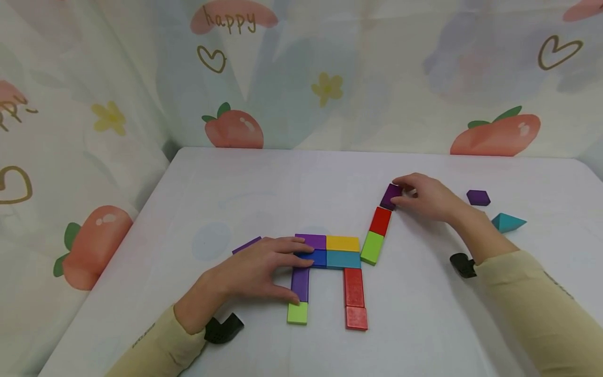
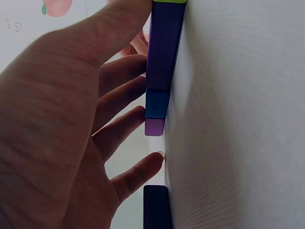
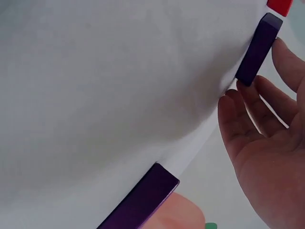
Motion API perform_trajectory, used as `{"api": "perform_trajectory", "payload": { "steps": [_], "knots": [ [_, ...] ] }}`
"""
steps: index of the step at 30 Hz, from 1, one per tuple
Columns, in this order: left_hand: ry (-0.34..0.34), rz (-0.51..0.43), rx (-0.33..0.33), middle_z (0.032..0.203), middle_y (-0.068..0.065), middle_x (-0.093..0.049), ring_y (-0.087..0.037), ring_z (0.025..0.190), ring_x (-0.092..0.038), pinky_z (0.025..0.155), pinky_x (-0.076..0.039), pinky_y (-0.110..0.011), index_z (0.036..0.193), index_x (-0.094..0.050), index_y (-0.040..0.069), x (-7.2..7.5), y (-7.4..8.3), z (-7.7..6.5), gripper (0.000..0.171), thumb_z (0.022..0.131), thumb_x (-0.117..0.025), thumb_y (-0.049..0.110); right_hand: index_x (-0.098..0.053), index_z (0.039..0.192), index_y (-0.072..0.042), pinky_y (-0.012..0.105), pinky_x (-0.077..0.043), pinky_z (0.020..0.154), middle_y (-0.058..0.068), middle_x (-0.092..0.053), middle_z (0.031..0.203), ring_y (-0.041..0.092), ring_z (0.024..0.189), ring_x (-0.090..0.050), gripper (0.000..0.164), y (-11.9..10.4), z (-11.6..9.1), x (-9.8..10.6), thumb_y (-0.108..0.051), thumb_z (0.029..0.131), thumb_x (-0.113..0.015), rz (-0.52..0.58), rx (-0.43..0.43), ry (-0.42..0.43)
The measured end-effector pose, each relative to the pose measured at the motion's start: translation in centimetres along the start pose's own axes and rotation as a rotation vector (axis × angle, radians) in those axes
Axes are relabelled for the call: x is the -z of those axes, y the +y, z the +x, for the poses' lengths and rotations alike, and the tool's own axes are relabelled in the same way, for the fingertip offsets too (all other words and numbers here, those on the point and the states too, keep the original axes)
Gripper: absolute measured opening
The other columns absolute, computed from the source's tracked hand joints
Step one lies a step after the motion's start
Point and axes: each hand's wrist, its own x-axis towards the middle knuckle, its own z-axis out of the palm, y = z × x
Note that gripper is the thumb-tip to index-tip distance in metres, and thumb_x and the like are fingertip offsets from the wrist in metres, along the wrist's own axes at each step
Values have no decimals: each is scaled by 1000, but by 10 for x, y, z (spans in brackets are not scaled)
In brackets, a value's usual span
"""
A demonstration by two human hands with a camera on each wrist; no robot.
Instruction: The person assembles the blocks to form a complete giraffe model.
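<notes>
My right hand (image 1: 426, 199) holds a dark purple block (image 1: 389, 197) between thumb and fingers, at the far end of a slanted row. Below it in that row lie a red block (image 1: 380, 221) and a light green block (image 1: 372, 247). My left hand (image 1: 256, 268) lies with fingers spread on the flat block figure. Its fingertips rest at the purple block (image 1: 316, 241) and the blue block (image 1: 319, 258). The left thumb touches the purple leg block (image 1: 300, 284), just above a green block (image 1: 297, 314). In the right wrist view, fingertips meet the dark purple block's (image 3: 259, 50) end and side.
Yellow (image 1: 343, 243) and teal (image 1: 343, 259) blocks adjoin the figure's middle, with a red leg (image 1: 354, 288) below. A purple piece (image 1: 246, 245) shows behind the left hand. At right lie a purple hexagonal block (image 1: 478, 197) and a teal pointed block (image 1: 508, 223).
</notes>
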Motion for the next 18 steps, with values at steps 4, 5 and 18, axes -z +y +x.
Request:
{"api": "perform_trajectory", "payload": {
  "steps": [4,5,18],
  "knots": [
    [0,0,0,154,4,-46,-18,147,-30,115,-33,-45,142,-62,21,0,0,0,68,83,-81,50,-48,143,5,62,-43,102,29,-48,136,47,121,-47,54,-2,0,-1,-20,100,-66,3,7,-11],
    [1,0,0,154,4,-46,-18,147,-30,115,-33,-45,142,-62,21,0,0,0,68,83,-81,50,-48,143,5,62,-43,102,29,-48,136,47,121,-47,53,-3,0,-1,-21,100,-66,3,9,-13],
    [6,3,-10,154,4,-46,-18,147,-31,115,-34,-45,141,-63,20,-1,-1,0,67,83,-81,50,-51,142,4,62,-42,102,28,-49,137,46,122,-46,54,-4,-3,-3,-22,98,-68,-9,34,-13]
  ]
}}
